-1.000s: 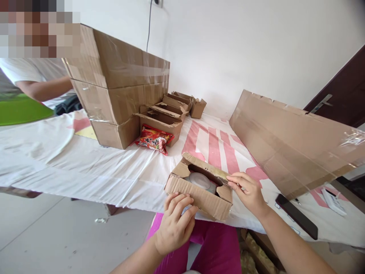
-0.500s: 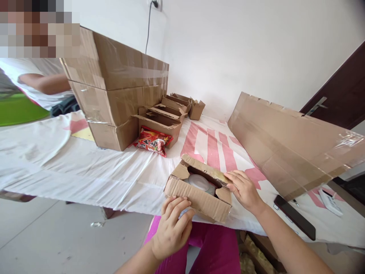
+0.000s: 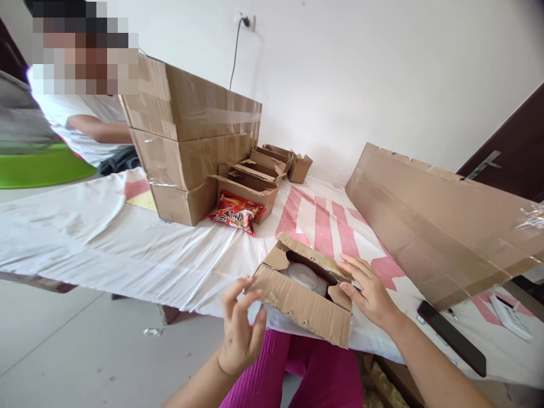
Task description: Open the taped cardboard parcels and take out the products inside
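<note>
From where I stand, the small cardboard box sits at the table's near edge, right in front of the person, its top open. Its long axis slants from far left to near right, so each end falls to a different hand. The left hand (image 3: 242,331) is by the left end, fingers loosely bent and thumb apart, closed on nothing; I can't tell whether a fingertip brushes the corner. The right hand (image 3: 371,292) is at the right end, fingers spread by the far flap (image 3: 312,252) and thumb by the short end flap (image 3: 340,297), gripping nothing firmly that I can see. The near flap (image 3: 304,305) slopes out toward the person, nearer the left hand. Inside lies something round and pale (image 3: 303,276). Farther left, a red packet (image 3: 238,213) leans by open cartons (image 3: 251,194); a dark phone (image 3: 453,339) lies to the right.
</note>
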{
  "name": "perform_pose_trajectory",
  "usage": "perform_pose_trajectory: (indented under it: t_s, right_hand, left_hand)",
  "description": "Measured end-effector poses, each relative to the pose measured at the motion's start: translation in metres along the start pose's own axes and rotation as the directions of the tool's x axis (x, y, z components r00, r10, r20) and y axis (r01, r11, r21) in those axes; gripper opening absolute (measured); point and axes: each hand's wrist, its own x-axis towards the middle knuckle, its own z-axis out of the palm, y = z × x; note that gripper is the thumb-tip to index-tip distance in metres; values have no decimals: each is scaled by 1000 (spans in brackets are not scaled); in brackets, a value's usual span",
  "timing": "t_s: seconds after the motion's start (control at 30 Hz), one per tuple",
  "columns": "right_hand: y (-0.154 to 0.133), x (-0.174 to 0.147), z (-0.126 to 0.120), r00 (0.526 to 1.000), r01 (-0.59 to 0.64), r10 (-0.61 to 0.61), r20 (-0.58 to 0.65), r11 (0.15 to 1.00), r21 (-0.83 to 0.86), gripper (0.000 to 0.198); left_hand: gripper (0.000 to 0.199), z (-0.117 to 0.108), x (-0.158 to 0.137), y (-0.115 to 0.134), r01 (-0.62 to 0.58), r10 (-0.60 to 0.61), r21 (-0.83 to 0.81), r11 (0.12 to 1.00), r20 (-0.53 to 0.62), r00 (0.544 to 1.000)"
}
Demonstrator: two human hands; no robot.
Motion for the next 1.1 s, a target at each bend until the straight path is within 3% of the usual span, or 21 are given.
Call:
perform_pose_trajectory:
  t_s: [0.1, 0.23, 0.37, 0.5, 0.6, 0.67, 0.73, 0.83, 0.87, 0.93, 1.0, 1.03, 1.1]
  right_hand:
    - [-9, 8, 6, 998, -57, 58, -14, 997, 56, 41]
    - [-3, 16, 18, 983, -182, 179, 33, 960, 213, 42]
    - [15, 20, 23, 963, -263, 227, 142, 905, 336, 46]
    - [29, 20, 20, 959, -262, 204, 196, 904, 339, 48]
    - [36, 18, 21, 956, -273, 216, 199, 901, 336, 49]
    - [38, 16, 23, 953, -285, 228, 200, 896, 340, 50]
    - [40, 14, 24, 950, -297, 238, 203, 891, 344, 51]
    - [39, 14, 25, 945, -311, 251, 210, 886, 344, 51]
    - [38, 14, 25, 945, -313, 253, 208, 885, 346, 51]
    - [35, 15, 26, 945, -315, 257, 203, 883, 349, 50]
    - [32, 18, 26, 946, -314, 259, 194, 883, 349, 49]
    - [31, 19, 26, 945, -315, 261, 196, 884, 344, 49]
    - [27, 22, 23, 947, -306, 249, 204, 895, 324, 49]
  left_hand:
    - [33, 0, 4, -6, 152, -148, -53, 987, 63, 987]
    - [34, 2, -4, -3, 156, -133, -128, 979, 171, 976]
    - [31, 1, -12, 7, 115, -92, -143, 983, 154, 984]
    - [24, -2, -9, 10, 100, -74, -183, 978, 142, 987]
    - [21, 2, -6, 6, 188, -181, -299, 935, 52, 982]
    - [19, 7, -5, -1, 322, -351, -383, 866, -5, 936]
    - [20, 13, -4, -11, 465, -514, -425, 776, -1, 858]
    - [24, 13, 1, -27, 589, -636, -426, 686, 42, 771]
    - [26, 11, 4, -30, 595, -634, -423, 684, 59, 771]
    - [34, 3, 16, -32, 537, -545, -422, 730, 112, 831]
    - [45, -7, 31, -30, 414, -355, -428, 804, 212, 910]
    - [48, -11, 40, -28, 348, -245, -420, 838, 280, 928]
    - [49, -17, 53, -22, 224, -52, -367, 903, 425, 904]
